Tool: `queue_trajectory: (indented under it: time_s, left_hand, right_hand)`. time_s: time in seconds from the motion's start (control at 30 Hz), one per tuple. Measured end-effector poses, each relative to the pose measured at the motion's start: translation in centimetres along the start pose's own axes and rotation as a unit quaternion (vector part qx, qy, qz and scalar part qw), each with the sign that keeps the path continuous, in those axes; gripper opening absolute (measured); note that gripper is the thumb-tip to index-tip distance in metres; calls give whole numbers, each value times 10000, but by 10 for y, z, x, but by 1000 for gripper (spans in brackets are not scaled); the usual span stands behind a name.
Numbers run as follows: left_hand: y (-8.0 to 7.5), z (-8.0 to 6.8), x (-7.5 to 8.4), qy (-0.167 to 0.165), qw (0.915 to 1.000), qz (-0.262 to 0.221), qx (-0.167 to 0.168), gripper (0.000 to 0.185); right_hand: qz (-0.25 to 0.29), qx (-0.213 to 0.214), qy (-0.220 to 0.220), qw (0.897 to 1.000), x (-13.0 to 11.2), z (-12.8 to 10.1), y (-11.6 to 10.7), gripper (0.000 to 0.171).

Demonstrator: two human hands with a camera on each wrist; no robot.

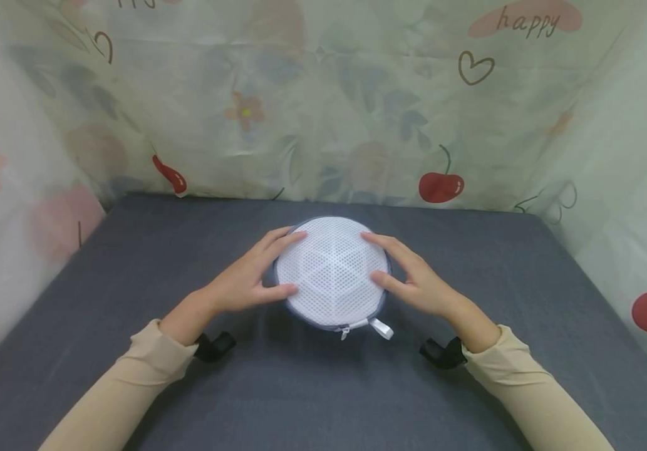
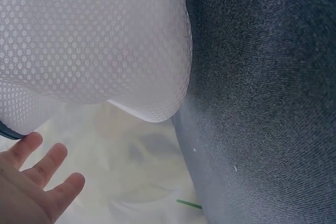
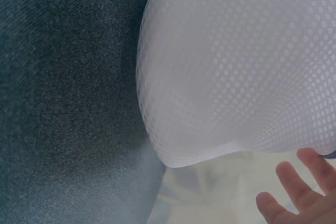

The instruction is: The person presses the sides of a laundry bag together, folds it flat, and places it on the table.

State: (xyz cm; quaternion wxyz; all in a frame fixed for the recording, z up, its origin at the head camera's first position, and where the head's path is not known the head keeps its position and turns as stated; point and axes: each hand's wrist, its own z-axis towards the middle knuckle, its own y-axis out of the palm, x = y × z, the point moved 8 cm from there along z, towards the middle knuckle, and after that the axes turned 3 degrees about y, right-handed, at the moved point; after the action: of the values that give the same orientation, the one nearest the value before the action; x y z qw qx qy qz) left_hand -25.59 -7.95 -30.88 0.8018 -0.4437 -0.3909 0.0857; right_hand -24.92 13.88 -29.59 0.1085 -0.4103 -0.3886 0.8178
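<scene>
White honeycomb mesh forms a round, domed pouch point(image 1: 331, 272) with a grey rim, sitting at the middle of a dark grey table point(image 1: 131, 250). Its zip pull and a white tab point(image 1: 382, 327) point toward the person. The left hand point(image 1: 244, 282) rests against the pouch's left side, fingers straight and spread, thumb on the near edge. The right hand point(image 1: 413, 279) mirrors it on the right side, fingers likewise straight and touching the mesh. Behind and beside the table hangs a pale curtain point(image 1: 357, 113) printed with cherries, flowers and hearts.
</scene>
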Motion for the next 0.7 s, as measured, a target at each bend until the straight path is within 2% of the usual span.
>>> queue_trajectory:
  time_s: [0.57, 0.7]
  left_hand:
    - [-1, 4, -1, 169, 9995, 70, 259, 78]
    - [-2, 5, -2, 104, 9995, 86, 282, 77]
  right_hand:
    - [108, 13, 149, 9998, 6, 2, 0, 61]
    - [145, 8, 207, 9997, 7, 2, 0, 61]
